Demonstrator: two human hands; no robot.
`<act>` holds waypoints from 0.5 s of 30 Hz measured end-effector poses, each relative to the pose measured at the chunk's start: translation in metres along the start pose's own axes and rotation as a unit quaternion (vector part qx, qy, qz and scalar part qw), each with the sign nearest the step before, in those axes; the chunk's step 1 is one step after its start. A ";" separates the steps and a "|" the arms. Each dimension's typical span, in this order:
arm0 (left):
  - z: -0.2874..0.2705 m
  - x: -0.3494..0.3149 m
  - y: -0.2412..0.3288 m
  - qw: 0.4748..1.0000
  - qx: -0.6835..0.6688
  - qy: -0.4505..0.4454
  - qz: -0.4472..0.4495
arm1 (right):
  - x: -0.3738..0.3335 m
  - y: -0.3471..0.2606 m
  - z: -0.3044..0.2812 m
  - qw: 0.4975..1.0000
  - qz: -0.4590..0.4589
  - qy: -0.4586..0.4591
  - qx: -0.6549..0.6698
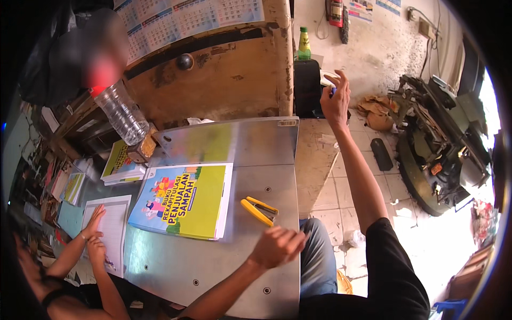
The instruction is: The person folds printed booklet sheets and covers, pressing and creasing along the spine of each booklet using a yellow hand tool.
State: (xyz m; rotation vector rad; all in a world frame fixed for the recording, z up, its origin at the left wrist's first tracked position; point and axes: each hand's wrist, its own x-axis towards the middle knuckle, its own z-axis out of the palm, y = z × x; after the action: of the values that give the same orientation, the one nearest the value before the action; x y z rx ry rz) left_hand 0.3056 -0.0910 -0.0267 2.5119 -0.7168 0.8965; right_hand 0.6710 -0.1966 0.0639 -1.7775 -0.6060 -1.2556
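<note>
a yellow stapler (pixel 257 212) lies on the metal desk (pixel 160 258), right of a stack of blue-and-green booklets (pixel 184 200) and just beyond the person's left hand (pixel 278 247). that hand hangs over the near right part of the desk with its fingers loosely curled, blurred and apart from the stapler; i cannot tell whether it holds anything. the right hand (pixel 336 104) reaches far right, past the desk, with bent fingers by a small blue thing (pixel 334 92); i cannot tell whether they are closed on it. just beyond stand a black box (pixel 308 88) and a green bottle (pixel 304 48). at the left, a co-worker's hands (pixel 95 228) rest on a lined sheet (pixel 116 221). farther back are another booklet stack (pixel 118 162) and a clear red-capped bottle (pixel 121 113).
</note>
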 end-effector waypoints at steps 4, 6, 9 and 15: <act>0.025 -0.008 -0.001 0.993 -0.100 -0.030 -0.047 | -0.004 0.004 -0.013 1.000 -0.006 -0.006 -0.006; 0.018 -0.012 -0.007 0.981 -0.149 -0.036 -0.118 | -0.006 0.000 -0.010 1.000 -0.006 -0.013 0.008; 0.009 -0.010 -0.011 0.958 -0.192 -0.075 -0.197 | -0.005 -0.001 -0.008 0.999 -0.031 -0.029 -0.011; 0.004 -0.015 -0.018 0.957 -0.196 -0.089 -0.196 | -0.003 -0.008 0.005 0.999 0.002 -0.031 -0.016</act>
State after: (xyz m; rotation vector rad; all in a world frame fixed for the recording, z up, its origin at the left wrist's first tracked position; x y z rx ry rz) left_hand 0.3080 -0.0743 -0.0426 2.2705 -0.3750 0.3500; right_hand 0.6661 -0.1880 0.0636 -1.8483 -0.6197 -1.2173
